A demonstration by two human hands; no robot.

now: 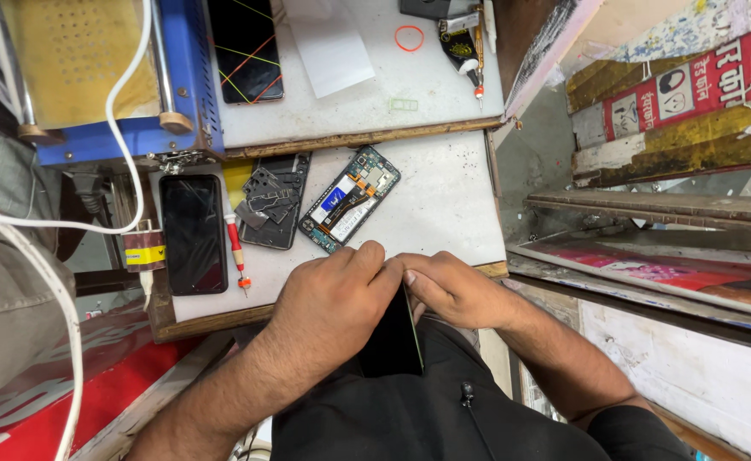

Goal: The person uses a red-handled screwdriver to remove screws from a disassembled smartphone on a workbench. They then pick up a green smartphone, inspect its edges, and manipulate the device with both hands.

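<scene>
The white worktop [444,205] fills the middle of the head view, with a blue machine [111,77] on the raised shelf at its far left corner and a white cable [128,162] looping down from it. On the worktop lie, well apart from the hands, a dark phone [193,232] face up at the left edge, a grey stack of metal shields and a back frame [271,201] beside it, an opened phone [350,198] with its boards and battery label exposed, and a small red-handled screwdriver [237,253] between the dark phone and the frame. Nearer the person, at the front edge of the worktop and over the lap, both hands meet on a thin black screen panel [397,337] held on edge, its narrow side towards the camera. The left hand [328,303] curls over the panel's top with fingers pressed together, thumb hidden; the right hand [457,290] pinches the same upper edge, thumb tip against the left hand's fingers. The panel looks light, stiff but brittle, with smooth, probably slippery faces; it likely cracks if bent or twisted, so the frame edges seem the safest grip, with even pressure along both long sides rather than at 1 corner.
</scene>
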